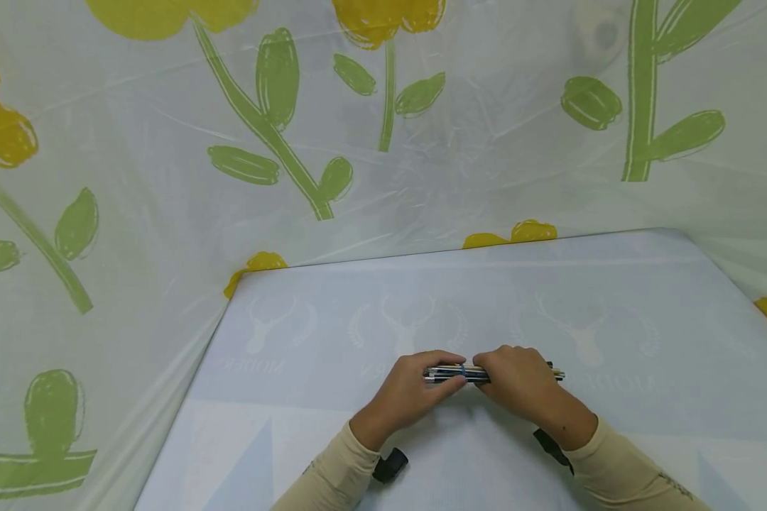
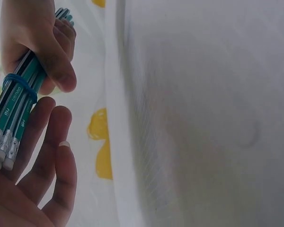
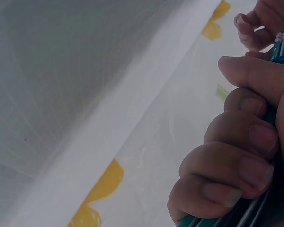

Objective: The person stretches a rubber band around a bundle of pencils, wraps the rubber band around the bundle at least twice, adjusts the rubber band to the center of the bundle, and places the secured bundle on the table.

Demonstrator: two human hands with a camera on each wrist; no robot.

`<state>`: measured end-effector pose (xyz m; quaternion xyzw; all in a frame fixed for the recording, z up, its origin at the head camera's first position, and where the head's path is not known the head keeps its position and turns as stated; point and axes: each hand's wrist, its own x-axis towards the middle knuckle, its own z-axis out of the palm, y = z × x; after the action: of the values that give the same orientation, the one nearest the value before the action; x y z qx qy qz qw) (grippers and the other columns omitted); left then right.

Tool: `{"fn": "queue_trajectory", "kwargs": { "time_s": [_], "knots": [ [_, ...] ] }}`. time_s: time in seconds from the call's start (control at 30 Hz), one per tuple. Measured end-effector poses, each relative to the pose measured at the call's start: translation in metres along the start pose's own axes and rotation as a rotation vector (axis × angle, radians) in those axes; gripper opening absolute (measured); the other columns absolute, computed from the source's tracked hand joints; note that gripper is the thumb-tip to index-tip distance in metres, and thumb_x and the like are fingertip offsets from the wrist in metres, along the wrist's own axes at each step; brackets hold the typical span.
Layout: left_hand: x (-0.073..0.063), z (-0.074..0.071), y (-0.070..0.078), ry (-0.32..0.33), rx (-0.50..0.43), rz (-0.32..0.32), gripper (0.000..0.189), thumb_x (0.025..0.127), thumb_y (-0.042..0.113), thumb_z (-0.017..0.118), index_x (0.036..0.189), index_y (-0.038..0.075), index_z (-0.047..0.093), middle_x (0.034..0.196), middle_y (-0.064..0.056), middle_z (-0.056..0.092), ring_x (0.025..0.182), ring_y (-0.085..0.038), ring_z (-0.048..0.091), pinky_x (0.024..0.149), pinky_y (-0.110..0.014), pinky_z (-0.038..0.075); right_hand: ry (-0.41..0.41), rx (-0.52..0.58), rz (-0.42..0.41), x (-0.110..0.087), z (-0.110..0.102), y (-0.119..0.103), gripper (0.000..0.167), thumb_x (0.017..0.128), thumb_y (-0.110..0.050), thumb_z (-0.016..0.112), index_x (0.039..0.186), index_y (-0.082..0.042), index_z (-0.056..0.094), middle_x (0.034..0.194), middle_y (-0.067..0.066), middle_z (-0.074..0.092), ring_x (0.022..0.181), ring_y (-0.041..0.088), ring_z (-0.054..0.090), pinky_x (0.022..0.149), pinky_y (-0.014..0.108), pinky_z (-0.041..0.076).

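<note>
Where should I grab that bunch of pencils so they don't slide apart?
Probably right beside the blue rubber band, coming from above. The pencil bundle lies sideways between the hands, and the band squeezes it tight there. The eraser ends spread loose, so avoid those.

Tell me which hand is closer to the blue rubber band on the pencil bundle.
Left. The left hand pinches the pencil bundle right at the blue rubber band; the right hand grips the bundle just beyond it.

The tabletop lies bare around both hands, open to left, right and front. A flowered sheet rises behind and along its left edge, walling those sides.
</note>
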<state>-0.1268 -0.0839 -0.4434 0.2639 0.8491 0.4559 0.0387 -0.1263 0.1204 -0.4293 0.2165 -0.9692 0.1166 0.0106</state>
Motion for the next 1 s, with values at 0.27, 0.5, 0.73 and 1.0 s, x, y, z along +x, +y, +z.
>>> {"fn": "queue_trajectory", "kwargs": {
  "time_s": [0.27, 0.5, 0.73, 1.0],
  "knots": [
    [0.0006, -0.0013, -0.0017, 0.024, 0.003, -0.077, 0.035, 0.105, 0.042, 0.046, 0.111, 0.017, 0.07, 0.09, 0.0, 0.072, 0.073, -0.002, 0.06, 0.068, -0.021, 0.052, 0.0, 0.003, 0.023, 0.0004, -0.0023, -0.0005, 0.025, 0.08, -0.016, 0.081, 0.072, -0.019, 0.058, 0.058, -0.01, 0.048, 0.054, 0.01, 0.04, 0.049, 0.026, 0.032],
    [0.0008, -0.0015, -0.0023, 0.035, 0.003, -0.032, 0.033, 0.107, 0.039, 0.042, 0.113, 0.017, 0.065, 0.106, 0.003, 0.073, 0.097, -0.007, 0.063, 0.087, -0.027, 0.052, 0.019, 0.006, 0.022, 0.0016, -0.0045, -0.0019, 0.025, 0.079, -0.015, 0.083, 0.074, -0.019, 0.058, 0.059, -0.01, 0.051, 0.054, 0.009, 0.041, 0.049, 0.026, 0.034],
    [0.0011, -0.0027, -0.0047, 0.047, -0.02, -0.027, 0.031, 0.107, 0.039, 0.042, 0.113, 0.016, 0.063, 0.106, 0.002, 0.072, 0.094, -0.007, 0.061, 0.083, -0.025, 0.051, 0.033, 0.009, 0.018, 0.0024, -0.0059, -0.0007, 0.026, 0.079, -0.014, 0.082, 0.074, -0.018, 0.056, 0.059, -0.009, 0.05, 0.054, 0.009, 0.041, 0.049, 0.026, 0.033],
    [0.0027, -0.0084, -0.0065, 0.124, -0.029, -0.054, 0.026, 0.105, 0.036, 0.049, 0.109, 0.016, 0.065, 0.102, 0.002, 0.073, 0.086, -0.009, 0.059, 0.074, -0.023, 0.048, 0.04, -0.001, 0.038, 0.004, -0.0075, 0.0068, 0.023, 0.078, -0.014, 0.083, 0.077, -0.017, 0.06, 0.062, -0.008, 0.055, 0.056, 0.009, 0.044, 0.05, 0.027, 0.036]
  ]
}}
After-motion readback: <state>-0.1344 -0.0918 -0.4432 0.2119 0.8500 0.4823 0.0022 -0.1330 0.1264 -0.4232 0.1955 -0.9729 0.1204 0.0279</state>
